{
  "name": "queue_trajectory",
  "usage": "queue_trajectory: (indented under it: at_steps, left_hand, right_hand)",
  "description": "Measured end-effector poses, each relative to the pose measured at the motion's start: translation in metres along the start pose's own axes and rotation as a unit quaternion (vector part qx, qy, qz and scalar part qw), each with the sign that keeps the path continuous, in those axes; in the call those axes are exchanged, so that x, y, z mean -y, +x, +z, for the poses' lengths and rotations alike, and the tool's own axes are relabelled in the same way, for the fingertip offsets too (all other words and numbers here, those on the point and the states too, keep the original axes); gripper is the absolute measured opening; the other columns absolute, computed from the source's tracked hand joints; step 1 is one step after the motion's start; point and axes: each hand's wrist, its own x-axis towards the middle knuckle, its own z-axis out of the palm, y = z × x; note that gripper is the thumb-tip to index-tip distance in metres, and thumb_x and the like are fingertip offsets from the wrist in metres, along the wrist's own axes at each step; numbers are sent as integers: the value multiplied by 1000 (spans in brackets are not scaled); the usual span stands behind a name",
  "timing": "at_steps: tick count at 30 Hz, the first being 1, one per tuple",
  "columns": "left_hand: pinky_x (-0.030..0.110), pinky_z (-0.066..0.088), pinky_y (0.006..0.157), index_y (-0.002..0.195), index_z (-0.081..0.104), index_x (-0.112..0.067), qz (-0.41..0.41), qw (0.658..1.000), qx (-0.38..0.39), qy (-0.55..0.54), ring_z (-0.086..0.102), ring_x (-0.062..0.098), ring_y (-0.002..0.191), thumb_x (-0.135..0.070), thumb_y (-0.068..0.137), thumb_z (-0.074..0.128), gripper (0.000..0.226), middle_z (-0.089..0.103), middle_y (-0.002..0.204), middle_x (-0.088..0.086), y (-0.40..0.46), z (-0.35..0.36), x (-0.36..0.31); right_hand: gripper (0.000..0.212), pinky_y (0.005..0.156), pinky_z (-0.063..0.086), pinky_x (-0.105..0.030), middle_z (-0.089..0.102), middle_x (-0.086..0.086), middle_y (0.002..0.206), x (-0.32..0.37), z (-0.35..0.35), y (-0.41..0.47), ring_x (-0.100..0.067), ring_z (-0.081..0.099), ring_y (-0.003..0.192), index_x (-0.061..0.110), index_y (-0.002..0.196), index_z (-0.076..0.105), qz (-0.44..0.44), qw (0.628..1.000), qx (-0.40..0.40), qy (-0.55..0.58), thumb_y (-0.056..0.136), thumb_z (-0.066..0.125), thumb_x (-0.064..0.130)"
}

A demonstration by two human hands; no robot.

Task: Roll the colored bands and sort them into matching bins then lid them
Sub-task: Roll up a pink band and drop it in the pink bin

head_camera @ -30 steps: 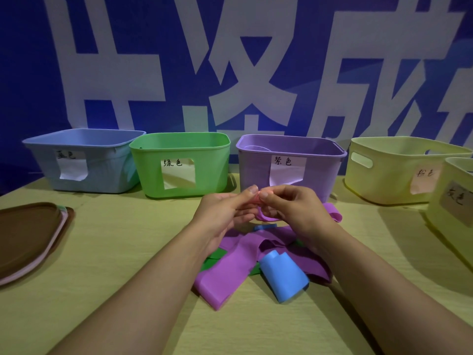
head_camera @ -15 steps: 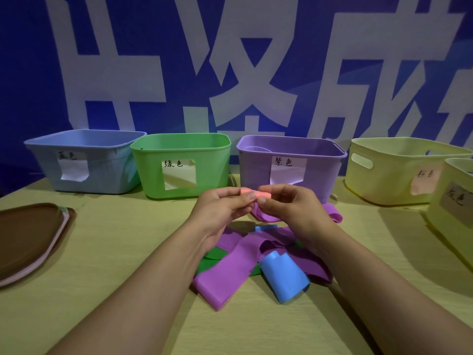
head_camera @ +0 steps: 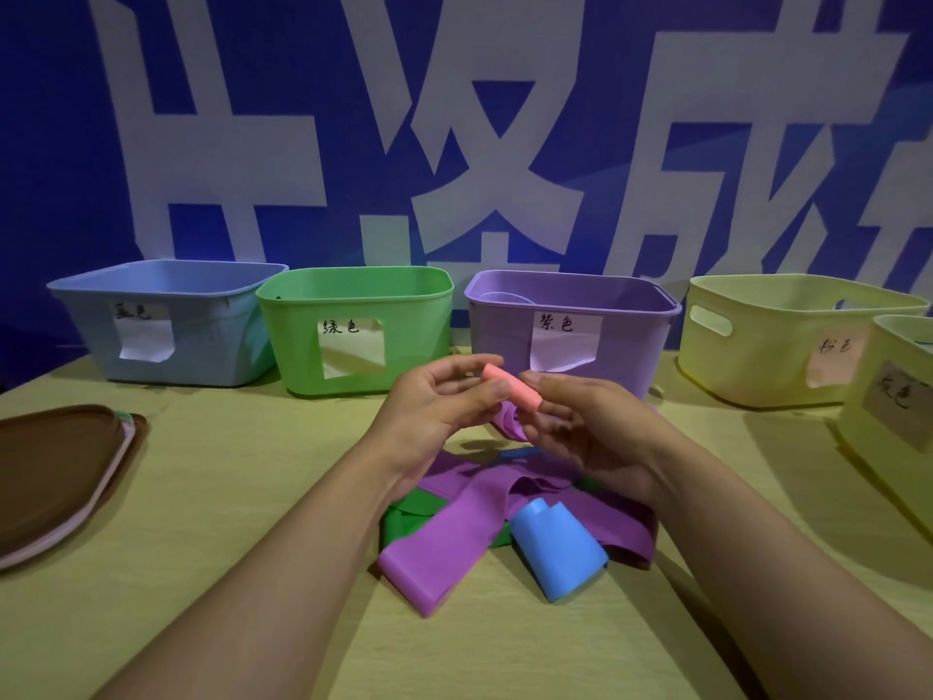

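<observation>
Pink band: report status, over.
Both hands, left and right, pinch the rolled pink band over the band pile. Not yet binned. Nothing in the way.

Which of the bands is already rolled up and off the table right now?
The pink band, a tight roll held between both hands above the pile. The purple, blue and green bands lie loose on the table.

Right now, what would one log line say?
left hand + right hand: holding pink roll | bins: unlidded
</observation>
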Motion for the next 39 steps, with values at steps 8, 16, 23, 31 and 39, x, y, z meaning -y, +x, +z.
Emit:
queue_trajectory:
  at_steps: [8, 16, 23, 31, 39]
  left_hand:
    - [32, 46, 91, 129, 66, -17, -16, 999, 37, -2, 69, 14, 94, -16, 77, 86, 56, 76, 112, 8, 2, -4, 0]
    - [21, 50, 74, 124, 69, -10, -51, 997, 45, -35, 70, 8, 85, -19, 80, 72, 46, 75, 100, 4, 2, -2, 1]
    - [15, 48, 61, 99, 76, -15, -51, 998, -22, -7, 66, 5, 72, -38, 74, 76, 34, 74, 87, 0, 0, 14, 5]
    - [16, 47, 76, 96, 76, -15, -1, 999, -28, 29, 66, 6, 84, -24, 90, 68, 13, 76, 89, -2, 4, 10, 4]
    - [28, 53, 92, 108, 69, -11, 7, 998, 36, -47, 69, 16, 101, -28, 86, 65, 28, 76, 109, 9, -5, 11, -2]
  right_hand:
    - [28, 81, 60, -25, 77, -16, 100, 6, 2, -9, -19, 75, 89, 2, 98, 81, 85, 989, 94, 77, 83, 68, 21]
    - [17, 74, 60, -20, 73, -14, 89, -2, 3, 0, -15, 70, 76, 2, 87, 81, 13, 997, 53, 56, 77, 73, 14]
    - [47, 75, 58, -17, 66, -19, 110, -8, 7, 4, -23, 60, 98, -5, 121, 70, -41, 995, 72, 48, 75, 73, 5]
    - [43, 104, 51, -31, 58, -23, 124, -7, 7, 4, -30, 51, 121, 2, 116, 76, 10, 991, 107, 73, 80, 83, 25]
    - [29, 94, 58, -29, 75, -18, 111, -1, 4, -5, -24, 73, 106, 10, 102, 82, 38, 984, 126, 120, 92, 61, 28]
